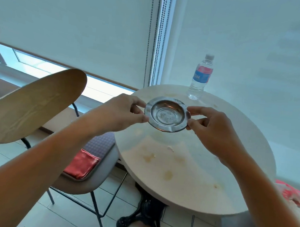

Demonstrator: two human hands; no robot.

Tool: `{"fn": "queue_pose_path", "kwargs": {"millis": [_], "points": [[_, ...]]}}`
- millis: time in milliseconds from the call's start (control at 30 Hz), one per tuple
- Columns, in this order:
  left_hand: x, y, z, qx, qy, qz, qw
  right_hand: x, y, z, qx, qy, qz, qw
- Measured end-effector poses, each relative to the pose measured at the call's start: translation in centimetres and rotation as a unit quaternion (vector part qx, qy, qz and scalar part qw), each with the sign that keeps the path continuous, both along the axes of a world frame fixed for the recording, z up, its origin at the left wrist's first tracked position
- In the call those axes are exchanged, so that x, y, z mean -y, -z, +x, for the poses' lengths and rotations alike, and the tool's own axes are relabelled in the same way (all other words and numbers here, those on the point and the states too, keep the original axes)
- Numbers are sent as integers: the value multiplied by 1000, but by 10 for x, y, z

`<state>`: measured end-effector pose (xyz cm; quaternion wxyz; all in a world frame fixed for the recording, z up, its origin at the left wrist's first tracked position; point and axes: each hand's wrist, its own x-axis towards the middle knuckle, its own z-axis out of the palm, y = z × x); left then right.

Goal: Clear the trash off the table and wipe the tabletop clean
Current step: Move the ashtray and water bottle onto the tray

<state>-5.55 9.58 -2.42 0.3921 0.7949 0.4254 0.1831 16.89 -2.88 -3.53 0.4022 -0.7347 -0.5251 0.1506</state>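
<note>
**Inspector:** State the item in hand.

**Assistant:** A round metal ashtray (167,115), shallow, with a wide flat rim. It is held up over the far half of the round table (249,142), roughly level, its bowl facing up. Faint specks show in the bowl.

**Inspector:** Grip?

**Assistant:** Both hands. The left hand (127,111) pinches the left rim between thumb and fingertips; the right hand (215,131) pinches the right rim the same way. Both forearms are bare.

**Inspector:** Tabletop condition?

**Assistant:** Pale surface, marked with several yellowish-brown stains (167,175) across the near half, plus a small whitish scrap (170,148) near the middle.

**Inspector:** Other items on it?

**Assistant:** One clear plastic water bottle (201,78), upright at the far edge, white cap on, red and blue label. It stands well apart from the ashtray.

**Inspector:** Surroundings?

**Assistant:** A chair (90,184) with a wooden backrest sits left of the table; a red cloth (82,165) lies on its seat. White roller blinds (71,22) hang behind. The table stands on a black cast base (145,218) over a tiled floor.
</note>
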Motion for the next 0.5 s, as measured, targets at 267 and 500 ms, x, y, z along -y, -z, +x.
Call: {"fn": "queue_pose_path", "kwargs": {"millis": [267, 500], "points": [[-52, 2, -91, -5, 2, 3, 1000, -59, 4, -94, 14, 3, 6, 1000], [-91, 10, -162, -10, -7, 2, 1000, -106, 14, -165, 26, -5, -8, 1000]]}}
